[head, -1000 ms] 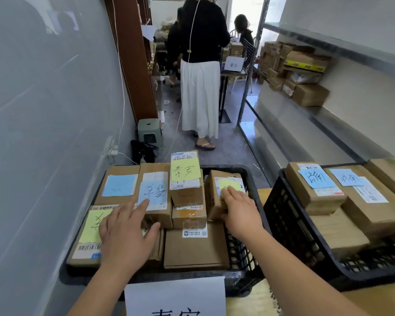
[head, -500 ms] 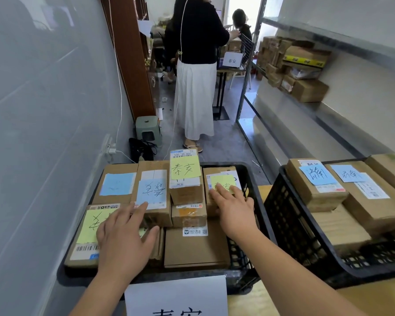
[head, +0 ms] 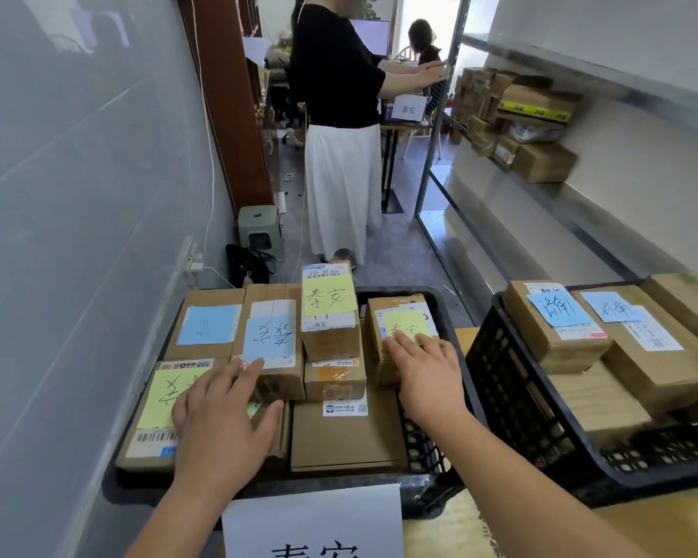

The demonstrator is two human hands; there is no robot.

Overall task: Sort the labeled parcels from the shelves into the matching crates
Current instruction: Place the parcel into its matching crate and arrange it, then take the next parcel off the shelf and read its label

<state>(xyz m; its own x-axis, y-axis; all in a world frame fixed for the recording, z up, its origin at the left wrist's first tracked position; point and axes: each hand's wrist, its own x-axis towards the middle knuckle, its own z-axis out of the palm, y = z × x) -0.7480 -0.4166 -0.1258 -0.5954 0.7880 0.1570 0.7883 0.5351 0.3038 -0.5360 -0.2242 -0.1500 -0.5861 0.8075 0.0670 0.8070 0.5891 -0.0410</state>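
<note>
While both hands lie flat with fingers extended, nothing is gripped: the right hand (head: 426,374) presses on the small brown cardboard parcel with a yellow note (head: 403,328) at the right side of the black plastic lattice crate (head: 428,445), and the left hand (head: 222,412) rests on the flat brown parcel with a yellow-green note (head: 158,412) at that crate's near left corner. Judged step: settling parcels into the matching crate. Next move likely calls for withdrawing both hands and returning to the grey metal shelf (head: 581,203), beyond the crate to its right, for another parcel.
</note>
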